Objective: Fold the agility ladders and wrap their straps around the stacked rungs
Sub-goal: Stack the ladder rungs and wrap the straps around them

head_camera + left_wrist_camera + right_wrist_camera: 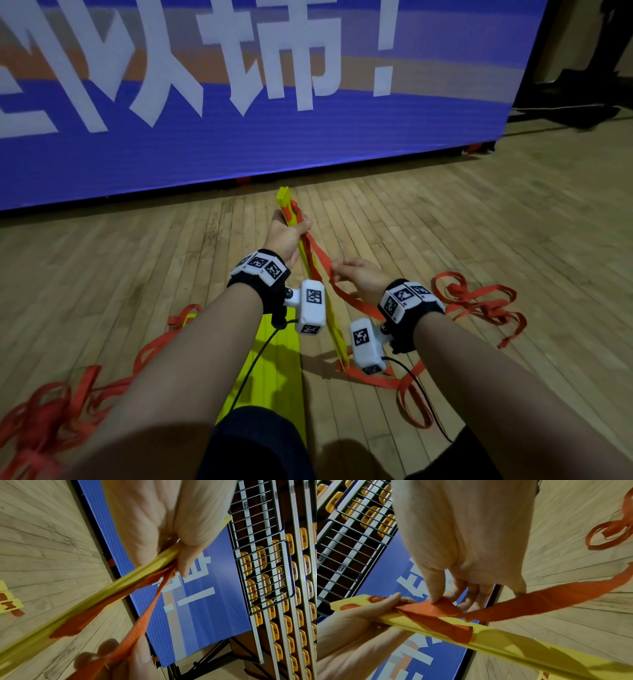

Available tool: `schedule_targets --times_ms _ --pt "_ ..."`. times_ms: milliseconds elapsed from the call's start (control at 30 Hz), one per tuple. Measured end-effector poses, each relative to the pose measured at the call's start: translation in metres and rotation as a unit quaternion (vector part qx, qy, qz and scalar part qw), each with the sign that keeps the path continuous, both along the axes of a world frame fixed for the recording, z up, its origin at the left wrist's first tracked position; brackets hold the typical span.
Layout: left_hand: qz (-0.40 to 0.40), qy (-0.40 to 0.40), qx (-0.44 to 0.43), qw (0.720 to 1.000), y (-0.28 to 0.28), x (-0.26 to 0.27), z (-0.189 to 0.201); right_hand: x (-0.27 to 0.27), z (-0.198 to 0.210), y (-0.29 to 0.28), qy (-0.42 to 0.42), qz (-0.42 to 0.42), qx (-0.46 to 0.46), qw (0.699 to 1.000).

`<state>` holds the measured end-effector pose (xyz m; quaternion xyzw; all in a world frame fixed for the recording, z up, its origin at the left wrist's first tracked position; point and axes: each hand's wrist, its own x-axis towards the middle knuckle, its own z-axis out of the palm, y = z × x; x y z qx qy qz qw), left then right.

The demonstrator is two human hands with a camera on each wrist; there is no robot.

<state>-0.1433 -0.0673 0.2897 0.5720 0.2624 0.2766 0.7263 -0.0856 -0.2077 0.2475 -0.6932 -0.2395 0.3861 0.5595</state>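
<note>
— Wooden gym floor (479, 212), blue banner (308, 144) behind; where's the stack of flat yellow plastic rungs (334, 329)?

— Gripped near its far end by the left hand (286, 236), long axis running away from the person

— And the orange webbing strap (530, 604)?

— Pinched by the right hand (359, 277), just right of the stack

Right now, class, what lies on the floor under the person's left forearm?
A second stack of yellow rungs lies flat on the wooden floor, with orange strap tangled to its left. The left forearm and a knee cover parts of the stack, so its full extent cannot be seen.
</note>
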Motion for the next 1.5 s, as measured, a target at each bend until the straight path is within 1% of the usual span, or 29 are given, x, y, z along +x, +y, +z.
schedule_targets --times_ms 100,167,200,300,467,667,800,967,1233,1367,1433,1500 --pt "0.002 -0.014 -0.015 1.0 0.003 -0.004 0.004 0.001 -0.001 0.001 -0.052 0.001 0.013 0.999" --pt "-0.007 -0.034 -0.027 0.999 0.004 -0.006 0.004 0.002 -0.001 0.002 -0.099 0.024 0.003 0.995" --pt "-0.016 -0.045 -0.03 0.998 0.004 -0.007 0.004 0.002 -0.001 0.002 -0.107 0.034 -0.001 0.994" --pt "-0.04 -0.065 -0.028 0.997 0.006 -0.01 0.002 0.002 -0.007 0.004 -0.105 0.048 0.003 0.993" --pt "-0.064 -0.086 -0.039 0.993 0.007 -0.01 0.001 -0.001 -0.016 -0.003 -0.075 0.055 0.023 0.995" --pt "-0.069 -0.096 -0.046 0.992 0.01 -0.007 0.0 0.006 -0.027 -0.009 -0.065 0.007 0.053 0.996" --pt "-0.06 -0.107 -0.049 0.991 0.01 -0.007 -0.002 0.011 -0.03 -0.011 -0.078 -0.011 0.029 0.996" --pt "-0.065 -0.113 -0.066 0.989 0.011 -0.007 -0.003 0.017 -0.039 -0.002 -0.129 -0.032 -0.015 0.991" --pt "-0.067 -0.128 -0.095 0.985 0.014 -0.005 -0.009 0.021 -0.045 -0.005 -0.126 0.018 -0.061 0.99" --pt "-0.061 -0.128 -0.105 0.984 0.018 -0.005 -0.008 0.023 -0.055 -0.011 -0.148 0.041 -0.11 0.982" --pt "-0.056 -0.126 -0.095 0.986 0.018 -0.006 -0.009 0.021 -0.057 -0.014 -0.154 0.037 -0.099 0.982" --pt "-0.036 -0.1 -0.076 0.991 0.018 -0.005 -0.011 0.019 -0.056 -0.014 -0.15 0.008 -0.074 0.986"
